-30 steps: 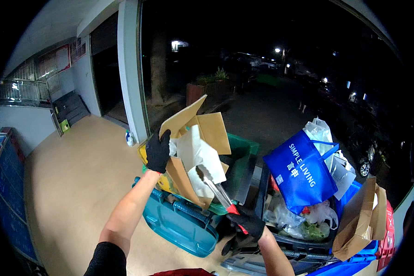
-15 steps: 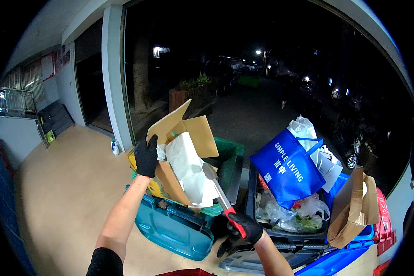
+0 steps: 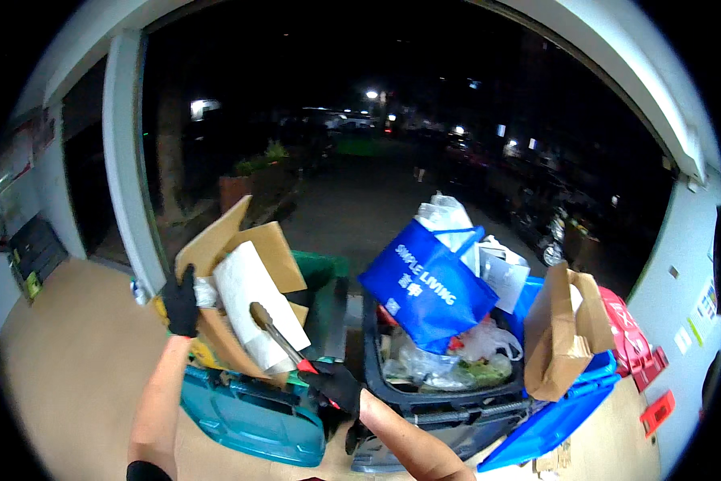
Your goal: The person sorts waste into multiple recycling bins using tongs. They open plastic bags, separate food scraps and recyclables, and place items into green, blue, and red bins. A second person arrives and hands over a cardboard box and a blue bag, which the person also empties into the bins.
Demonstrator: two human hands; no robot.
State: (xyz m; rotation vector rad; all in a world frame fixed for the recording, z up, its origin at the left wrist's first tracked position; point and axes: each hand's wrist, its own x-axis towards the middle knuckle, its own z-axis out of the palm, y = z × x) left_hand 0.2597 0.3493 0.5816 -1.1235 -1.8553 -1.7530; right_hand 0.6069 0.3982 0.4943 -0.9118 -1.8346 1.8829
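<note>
My left hand, in a black glove, grips the left side of an open cardboard box. The box rests tilted on the green bin, its flaps spread. Inside it stands a white sheet-like packing piece, with some clear plastic beside my glove. My right hand, also gloved in black, is closed round the red handles of metal tongs. The tongs' head lies over the white piece; whether it touches, I cannot tell.
To the right, a black bin overflows with plastic bags and a blue tote bag. Beyond it, a brown cardboard box sits on a blue bin with a hanging lid. A teal lid hangs in front. Red bins stand at the wall.
The view has swung right, so the bins appear further left. My tongs have moved from the white piece's right edge to over its middle. My left hand keeps its grip on the box.
</note>
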